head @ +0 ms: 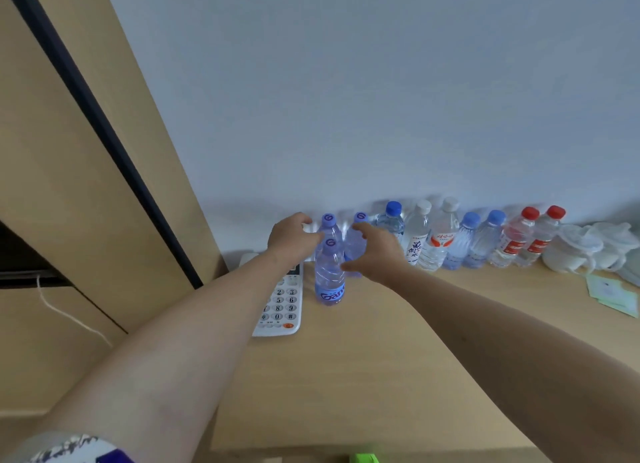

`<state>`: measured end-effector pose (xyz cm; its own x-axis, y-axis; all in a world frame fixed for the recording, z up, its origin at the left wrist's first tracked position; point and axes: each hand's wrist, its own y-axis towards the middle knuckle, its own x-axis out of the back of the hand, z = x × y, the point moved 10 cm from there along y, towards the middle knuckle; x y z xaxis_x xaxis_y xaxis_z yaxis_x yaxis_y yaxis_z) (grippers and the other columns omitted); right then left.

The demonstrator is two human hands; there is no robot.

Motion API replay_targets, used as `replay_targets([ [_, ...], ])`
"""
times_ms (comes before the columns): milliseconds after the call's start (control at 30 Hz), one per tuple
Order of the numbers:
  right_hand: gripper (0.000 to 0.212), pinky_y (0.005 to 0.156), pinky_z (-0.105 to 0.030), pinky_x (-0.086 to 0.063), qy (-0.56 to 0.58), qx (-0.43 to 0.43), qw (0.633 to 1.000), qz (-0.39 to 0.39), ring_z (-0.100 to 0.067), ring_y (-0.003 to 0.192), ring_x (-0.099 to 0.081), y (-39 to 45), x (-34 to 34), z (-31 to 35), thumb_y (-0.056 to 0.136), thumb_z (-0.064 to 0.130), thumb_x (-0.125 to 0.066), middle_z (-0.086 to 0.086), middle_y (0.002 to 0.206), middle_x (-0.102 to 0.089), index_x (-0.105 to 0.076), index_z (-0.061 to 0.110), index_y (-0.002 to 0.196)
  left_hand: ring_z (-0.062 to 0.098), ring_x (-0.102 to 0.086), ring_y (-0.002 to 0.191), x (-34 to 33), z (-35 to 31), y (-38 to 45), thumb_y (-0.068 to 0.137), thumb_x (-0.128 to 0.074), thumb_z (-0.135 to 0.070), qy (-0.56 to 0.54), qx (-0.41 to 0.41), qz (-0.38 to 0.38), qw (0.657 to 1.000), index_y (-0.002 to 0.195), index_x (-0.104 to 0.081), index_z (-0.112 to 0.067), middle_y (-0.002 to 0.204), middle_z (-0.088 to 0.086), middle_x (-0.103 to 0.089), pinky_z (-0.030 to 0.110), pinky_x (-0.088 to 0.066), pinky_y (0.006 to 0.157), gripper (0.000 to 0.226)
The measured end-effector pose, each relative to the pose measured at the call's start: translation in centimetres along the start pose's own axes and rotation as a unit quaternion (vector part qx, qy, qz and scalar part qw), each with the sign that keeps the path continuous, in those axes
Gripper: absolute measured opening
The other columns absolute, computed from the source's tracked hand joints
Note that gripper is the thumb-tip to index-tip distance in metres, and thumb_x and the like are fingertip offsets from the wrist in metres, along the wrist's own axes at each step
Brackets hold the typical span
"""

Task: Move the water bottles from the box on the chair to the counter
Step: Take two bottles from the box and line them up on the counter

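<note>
- Your left hand [292,235] is out over the light wooden counter [363,358], fingers curled at the back-left clear plastic bottle with a purple cap [329,225]. Can't tell if it's a real grip or just contact; the fingers are hidden behind the hand.
- Your right hand [375,253] is spread, thumb and fingers apart, cupped beside the back-right purple-capped clear bottle [356,235], not clamped on it.
- Btwn your two hands, nearer you: a third clear plastic bottle, purple cap w/ a white "G" mark, blue-purple label band low on the body [329,275]. It's upright on the counter, and your right thumb is just beside its shoulder.
- All 3 look tinted lilac and ribbed, caps on.
- Right of your right hand, along the wall: a row of upright clear bottles [467,240] with one dark blue cap, two white, two light blue, two red.
- Further right: clear plastic lidded tubs [581,247] and pale green cards [613,294].
- Under your left wrist: a white desk phone w/ number keypad [282,306], flat on the counter, just left of the front bottle.
</note>
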<state>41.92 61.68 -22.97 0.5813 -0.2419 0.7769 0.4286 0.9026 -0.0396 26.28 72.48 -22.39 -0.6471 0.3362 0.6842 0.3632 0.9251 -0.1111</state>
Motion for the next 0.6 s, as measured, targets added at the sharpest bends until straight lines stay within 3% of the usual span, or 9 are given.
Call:
replay_targets([
  [100,0.075,0.081,-0.032,-0.045,-0.004,-0.003,0.999,-0.041,-0.028,0.11,-0.06,-3.1,3.1,-0.2,0.069,0.031,-0.085,-0.008,0.118,-0.064,-0.056,0.021,0.138,0.026,-0.059,0.12,0.0,-3.4,-2.5,0.088,-0.072,-0.034,0.047,-0.066,-0.002,0.997,0.133,-0.062,-0.021,0.133,0.005,-0.063,0.026,-0.039,0.084,0.048],
  [300,0.083,0.093,-0.035,-0.045,-0.044,-0.044,0.993,-0.1,-0.028,0.121,-0.055,-10.9,9.4,-2.7,0.071,0.036,-0.085,-0.008,0.127,-0.06,-0.05,0.023,0.145,0.031,-0.049,0.13,-3.4,-10.9,-8.2,0.088,-0.069,-0.048,0.085,-0.155,0.024,0.984,0.14,-0.056,-0.026,0.137,0.007,-0.058,0.041,-0.047,0.103,0.058],
  [467,0.077,0.094,-0.038,-0.045,-0.068,-0.104,0.978,-0.17,-0.03,0.125,-0.054,-18.9,16.6,-7.4,0.07,0.041,-0.086,-0.006,0.132,-0.06,-0.054,0.024,0.138,0.033,-0.046,0.133,-8.8,-19.0,-14.6,0.089,-0.067,-0.054,0.153,-0.253,0.065,0.953,0.143,-0.054,-0.028,0.139,0.009,-0.057,0.041,-0.044,0.106,0.062],
  [600,0.087,0.096,-0.035,-0.042,-0.064,-0.166,0.958,-0.226,-0.027,0.129,-0.05,-26.6,22.0,-12.9,0.07,0.043,-0.087,-0.004,0.141,-0.056,-0.048,0.027,0.146,0.033,-0.047,0.131,-14.6,-26.2,-20.9,0.089,-0.063,-0.054,0.184,-0.33,0.097,0.921,0.143,-0.053,-0.028,0.137,0.009,-0.057,0.043,-0.045,0.105,0.06],
])
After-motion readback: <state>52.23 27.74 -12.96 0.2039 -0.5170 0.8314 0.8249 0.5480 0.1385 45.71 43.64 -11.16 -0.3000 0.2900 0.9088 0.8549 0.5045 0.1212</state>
